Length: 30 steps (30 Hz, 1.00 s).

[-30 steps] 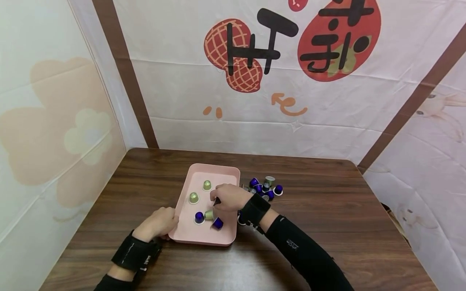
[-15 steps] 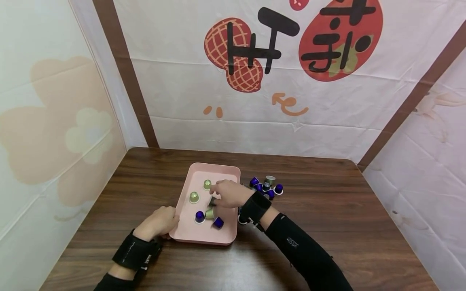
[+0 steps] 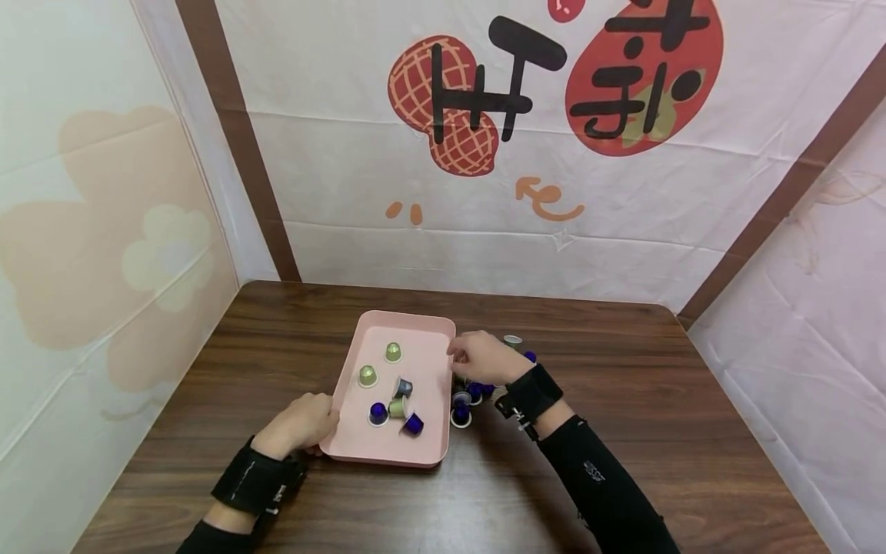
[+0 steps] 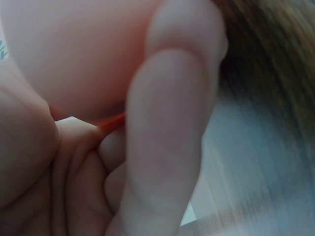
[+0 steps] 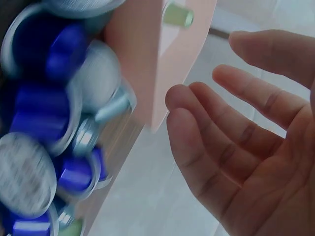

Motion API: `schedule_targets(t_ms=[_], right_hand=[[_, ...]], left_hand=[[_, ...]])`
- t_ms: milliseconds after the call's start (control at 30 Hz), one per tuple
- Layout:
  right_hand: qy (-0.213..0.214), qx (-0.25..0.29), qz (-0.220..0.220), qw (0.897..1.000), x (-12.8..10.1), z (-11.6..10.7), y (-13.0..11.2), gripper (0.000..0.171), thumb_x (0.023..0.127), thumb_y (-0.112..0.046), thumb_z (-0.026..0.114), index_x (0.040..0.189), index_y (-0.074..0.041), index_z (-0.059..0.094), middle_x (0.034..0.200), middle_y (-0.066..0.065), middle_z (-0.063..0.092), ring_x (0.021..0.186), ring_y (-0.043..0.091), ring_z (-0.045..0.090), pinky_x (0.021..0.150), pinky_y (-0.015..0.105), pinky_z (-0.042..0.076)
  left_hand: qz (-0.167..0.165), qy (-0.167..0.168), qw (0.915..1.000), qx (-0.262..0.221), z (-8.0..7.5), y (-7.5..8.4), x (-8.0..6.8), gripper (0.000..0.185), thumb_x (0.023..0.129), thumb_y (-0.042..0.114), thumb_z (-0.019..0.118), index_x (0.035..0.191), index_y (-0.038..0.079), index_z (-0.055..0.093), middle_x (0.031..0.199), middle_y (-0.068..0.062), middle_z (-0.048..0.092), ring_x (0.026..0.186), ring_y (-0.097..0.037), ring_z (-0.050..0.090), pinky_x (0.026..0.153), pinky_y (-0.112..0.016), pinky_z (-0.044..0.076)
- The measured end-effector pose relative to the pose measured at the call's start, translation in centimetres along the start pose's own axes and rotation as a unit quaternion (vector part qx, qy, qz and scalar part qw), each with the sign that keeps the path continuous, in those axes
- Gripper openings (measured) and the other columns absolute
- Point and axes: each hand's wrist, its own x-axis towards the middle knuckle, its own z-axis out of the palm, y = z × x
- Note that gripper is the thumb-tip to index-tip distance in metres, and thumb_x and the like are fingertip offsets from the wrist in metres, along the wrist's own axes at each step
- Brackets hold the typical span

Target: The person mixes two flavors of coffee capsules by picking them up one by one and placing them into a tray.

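Observation:
My left hand (image 3: 301, 423) holds the near left edge of a pink tray (image 3: 346, 442); the left wrist view shows its fingers about the tray wall (image 4: 74, 54). In the tray are two upright green coffee capsules and a green one (image 3: 398, 408) on its side. Beside that one lie a grey-blue capsule (image 3: 403, 388), an upright blue capsule (image 3: 378, 414) and a tipped blue capsule (image 3: 413, 425). My right hand (image 3: 487, 358), fingers loosely bent and holding nothing, hovers by the tray's right rim, over a pile of capsules (image 5: 44, 113) that it partly hides.
The pile mixes blue, grey-blue and green capsules on the brown wooden table (image 3: 623, 400), close against the tray's right side. A printed white cloth (image 3: 332, 177) hangs behind the table, with more cloth at both sides.
My right hand has let go of the grey-blue capsule, which now lies in the tray, and has moved right to above the pile. My left hand stays on the tray.

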Motion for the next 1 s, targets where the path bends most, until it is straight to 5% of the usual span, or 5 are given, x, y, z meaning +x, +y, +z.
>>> schedule_targets(t_ms=[200,567,800,1000], right_hand=[[0.040,-0.004,0.012,0.999,-1.9,-0.4,3.2,0.021,0.087,-0.011,0.064,0.105,-0.001,0.066,0.083,0.003,0.061,0.070,0.012,0.054,0.065,0.027,0.047],[0.071,0.002,0.109,0.991,-6.1,-0.3,7.4,0.022,0.088,-0.010,0.063,0.108,-0.001,0.066,0.091,0.010,0.062,0.075,0.016,0.055,0.064,0.033,0.046],[0.100,-0.019,0.160,0.982,-7.7,0.0,8.4,0.026,0.085,-0.007,0.065,0.110,0.000,0.065,0.099,0.016,0.063,0.095,0.034,0.060,0.080,0.046,0.050],[0.088,-0.021,0.194,0.977,-8.1,0.6,9.1,0.033,0.086,-0.009,0.064,0.118,-0.001,0.061,0.100,0.015,0.053,0.074,0.020,0.052,0.062,0.036,0.046]], left_hand=[[-0.006,-0.001,1.0000,-0.007,0.1,-0.1,0.0,0.023,0.092,0.007,0.044,0.071,0.004,0.055,0.055,-0.006,0.053,0.042,-0.015,0.054,0.041,-0.027,0.047],[-0.006,0.003,0.9999,-0.015,0.2,-0.1,-0.2,0.025,0.091,0.006,0.043,0.069,0.004,0.054,0.055,-0.006,0.053,0.042,-0.015,0.055,0.041,-0.027,0.046],[-0.003,0.009,0.9999,-0.007,0.0,-0.2,-0.1,0.023,0.091,0.006,0.044,0.071,0.004,0.055,0.057,-0.006,0.052,0.042,-0.014,0.054,0.041,-0.027,0.046],[-0.003,0.005,0.9999,-0.013,0.0,-0.1,-0.1,0.024,0.091,0.006,0.043,0.070,0.005,0.055,0.056,-0.006,0.053,0.042,-0.015,0.054,0.041,-0.027,0.046]])
